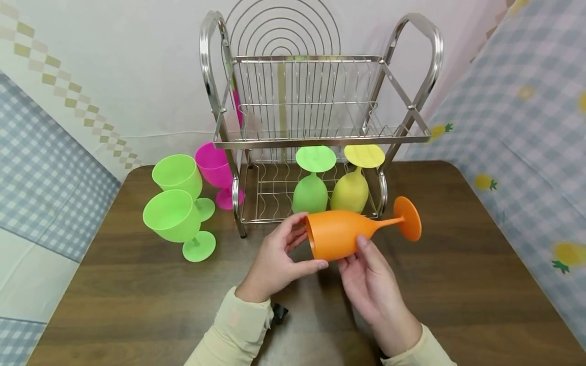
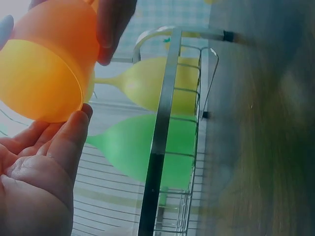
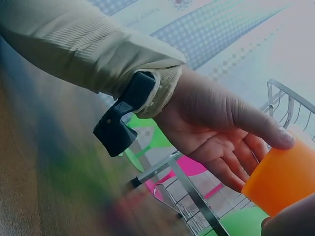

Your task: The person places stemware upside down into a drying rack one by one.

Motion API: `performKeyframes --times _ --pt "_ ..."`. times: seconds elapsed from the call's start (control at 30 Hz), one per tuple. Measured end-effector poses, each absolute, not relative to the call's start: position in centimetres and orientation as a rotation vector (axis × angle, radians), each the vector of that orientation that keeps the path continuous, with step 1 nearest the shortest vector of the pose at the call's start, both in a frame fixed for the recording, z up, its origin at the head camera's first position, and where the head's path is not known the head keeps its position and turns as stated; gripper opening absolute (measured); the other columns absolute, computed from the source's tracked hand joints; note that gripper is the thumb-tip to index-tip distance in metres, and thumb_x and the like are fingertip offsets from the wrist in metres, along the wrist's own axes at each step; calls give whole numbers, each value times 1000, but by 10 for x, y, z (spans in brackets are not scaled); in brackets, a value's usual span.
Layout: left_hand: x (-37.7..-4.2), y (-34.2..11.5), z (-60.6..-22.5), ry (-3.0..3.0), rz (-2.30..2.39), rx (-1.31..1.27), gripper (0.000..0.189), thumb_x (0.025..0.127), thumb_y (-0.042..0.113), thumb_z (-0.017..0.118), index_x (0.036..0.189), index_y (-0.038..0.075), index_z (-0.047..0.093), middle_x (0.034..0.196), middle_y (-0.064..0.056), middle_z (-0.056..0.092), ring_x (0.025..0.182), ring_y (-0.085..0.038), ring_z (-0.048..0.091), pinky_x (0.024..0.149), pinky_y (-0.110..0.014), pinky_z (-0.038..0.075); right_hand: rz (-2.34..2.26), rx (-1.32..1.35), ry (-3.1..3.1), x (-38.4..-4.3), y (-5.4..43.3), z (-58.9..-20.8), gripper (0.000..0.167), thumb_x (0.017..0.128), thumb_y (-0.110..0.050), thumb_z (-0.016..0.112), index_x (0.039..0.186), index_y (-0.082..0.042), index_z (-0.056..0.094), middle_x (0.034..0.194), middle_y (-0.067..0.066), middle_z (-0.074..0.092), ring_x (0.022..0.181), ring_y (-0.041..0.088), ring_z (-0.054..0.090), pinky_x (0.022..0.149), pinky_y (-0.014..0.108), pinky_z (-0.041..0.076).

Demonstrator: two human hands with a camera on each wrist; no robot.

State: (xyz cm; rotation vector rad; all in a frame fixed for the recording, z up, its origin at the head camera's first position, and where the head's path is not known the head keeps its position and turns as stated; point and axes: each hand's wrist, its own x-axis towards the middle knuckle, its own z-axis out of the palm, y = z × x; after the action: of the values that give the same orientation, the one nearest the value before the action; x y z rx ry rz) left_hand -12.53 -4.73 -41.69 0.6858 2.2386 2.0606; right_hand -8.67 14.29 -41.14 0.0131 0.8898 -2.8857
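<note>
The right hand [image 1: 373, 290] gripped the orange goblet [image 1: 336, 235] by its bowl, thumb on the near side and fingers below. The left hand [image 1: 276, 262] held the same goblet at its rim, with thumb and fingers placed at opposite sides of the mouth. The goblet was lying sideways in the air, mouth toward the left hand, stem and foot sticking out to the right without support.

Just behind it, the dish rack [image 1: 274, 144] held a green goblet [image 1: 310, 195] and a yellow goblet [image 1: 350, 190], both upside down on its lower tier. A swing of the free foot could, I judge, knock the yellow one or the rack's post. The bowl looked smooth, so it might slip if one hand released too early.

Farther left, two upright green goblets [image 1: 171, 216] and a magenta goblet [image 1: 212, 165] stood on the table [image 1: 119, 295].
</note>
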Motion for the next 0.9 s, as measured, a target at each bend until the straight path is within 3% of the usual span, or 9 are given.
performKeyframes --times 0.33,0.53,0.73,0.9 --pt "-126 -49 -417 2369 1939 739 94 70 18 94 147 5 43 139 -3 57 125 -14 58 107 -27 47 -2901 -130 1109 -93 146 -419 26 108 -12 43 131 -7 53 119 3 64 106 15 59 95 25 50" --pt "-129 -56 -417 2440 1859 729 93 72 21 93 150 9 42 143 0 55 128 -14 56 110 -28 44 -2925 -90 1343 -101 141 -419 27 102 2 52 127 -3 58 118 5 63 106 16 59 98 26 50" --pt "-134 -65 -416 2454 1899 712 85 77 19 89 148 7 45 145 -4 55 131 -16 54 111 -29 42 -2805 -81 1752 -111 133 -418 45 91 15 62 134 3 56 121 10 64 108 21 61 97 28 54" --pt "-138 -72 -416 2488 1903 654 82 78 18 88 147 4 46 145 -9 54 133 -19 53 112 -33 42 -2556 -117 2104 -120 125 -415 59 85 15 70 140 1 54 130 13 61 115 22 63 100 30 53"
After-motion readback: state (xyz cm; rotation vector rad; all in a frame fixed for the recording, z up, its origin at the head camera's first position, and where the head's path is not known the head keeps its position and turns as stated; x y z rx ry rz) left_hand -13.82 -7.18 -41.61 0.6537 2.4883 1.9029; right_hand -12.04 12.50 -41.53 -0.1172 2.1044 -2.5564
